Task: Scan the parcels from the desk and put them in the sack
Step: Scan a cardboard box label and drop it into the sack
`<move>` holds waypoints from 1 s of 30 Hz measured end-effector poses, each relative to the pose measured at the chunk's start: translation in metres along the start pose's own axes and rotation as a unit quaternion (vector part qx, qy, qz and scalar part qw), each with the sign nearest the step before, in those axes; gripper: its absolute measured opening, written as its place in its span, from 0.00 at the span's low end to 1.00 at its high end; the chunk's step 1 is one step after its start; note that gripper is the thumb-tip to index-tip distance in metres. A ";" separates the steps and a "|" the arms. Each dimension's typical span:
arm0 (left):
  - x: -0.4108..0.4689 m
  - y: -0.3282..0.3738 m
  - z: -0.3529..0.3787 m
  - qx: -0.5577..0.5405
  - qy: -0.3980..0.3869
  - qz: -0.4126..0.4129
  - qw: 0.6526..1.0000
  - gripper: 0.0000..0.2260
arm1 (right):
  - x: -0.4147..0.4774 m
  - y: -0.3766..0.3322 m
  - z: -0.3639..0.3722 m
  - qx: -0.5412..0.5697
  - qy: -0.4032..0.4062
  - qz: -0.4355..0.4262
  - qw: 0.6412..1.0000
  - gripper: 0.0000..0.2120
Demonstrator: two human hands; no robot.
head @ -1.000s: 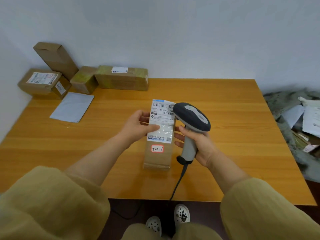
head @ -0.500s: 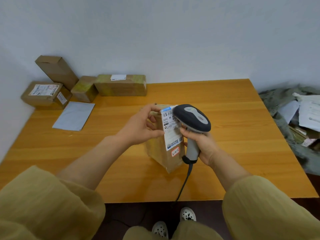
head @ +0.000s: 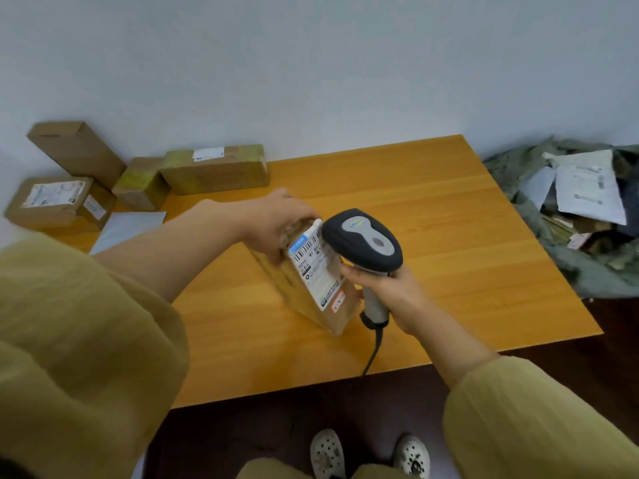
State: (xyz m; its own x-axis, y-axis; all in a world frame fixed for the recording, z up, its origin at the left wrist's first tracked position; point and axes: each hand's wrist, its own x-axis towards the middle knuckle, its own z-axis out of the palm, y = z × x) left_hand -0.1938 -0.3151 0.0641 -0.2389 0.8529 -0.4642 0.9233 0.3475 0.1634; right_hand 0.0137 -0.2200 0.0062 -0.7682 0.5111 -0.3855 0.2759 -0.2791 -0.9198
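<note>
The left grip [head: 276,224] holds the top end of a brown parcel [head: 332,314], fingers curled over its upper edge. The parcel is tilted above the middle of the worktop [head: 449,219]; whether its lower corner touches the wood cannot be told. Its white label [head: 313,271] faces up and to the right. The right grip [head: 389,292] is wrapped round the handle of a scanner [head: 363,238], whose dark head sits just beside the label's top end, and whose cable [head: 375,350] runs off the near edge. Four boxes [head: 214,169] and a grey mailer [head: 128,226] lie at the worktop's far left corner. The sack [head: 570,274] lies open beside the right edge, with packets inside.
</note>
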 end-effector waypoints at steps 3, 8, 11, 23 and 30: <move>-0.014 -0.012 -0.004 -0.023 0.054 -0.008 0.998 0.41 | -0.022 -0.011 -0.006 -0.071 -0.038 -0.031 0.996 0.09; -0.040 -0.005 -0.021 -0.037 0.135 -0.063 0.988 0.40 | -0.053 -0.033 -0.013 -0.136 -0.064 -0.062 0.987 0.10; -0.049 0.008 -0.029 -0.035 0.148 -0.088 0.984 0.40 | -0.068 -0.047 -0.020 -0.167 -0.072 -0.073 0.981 0.10; -0.069 0.060 -0.053 0.042 0.186 -0.106 0.976 0.37 | -0.121 -0.073 -0.055 -0.243 -0.046 -0.155 0.956 0.13; -0.072 0.079 -0.059 0.067 0.205 -0.105 0.971 0.37 | -0.141 -0.075 -0.069 -0.253 -0.038 -0.170 0.952 0.10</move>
State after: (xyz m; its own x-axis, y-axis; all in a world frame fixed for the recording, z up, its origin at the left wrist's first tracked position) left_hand -0.1214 -0.3264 0.1622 -0.4998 0.8620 -0.0846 0.8659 0.4997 -0.0242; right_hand 0.1412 -0.2148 0.1244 -0.8974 0.4355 -0.0712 0.2325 0.3295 -0.9151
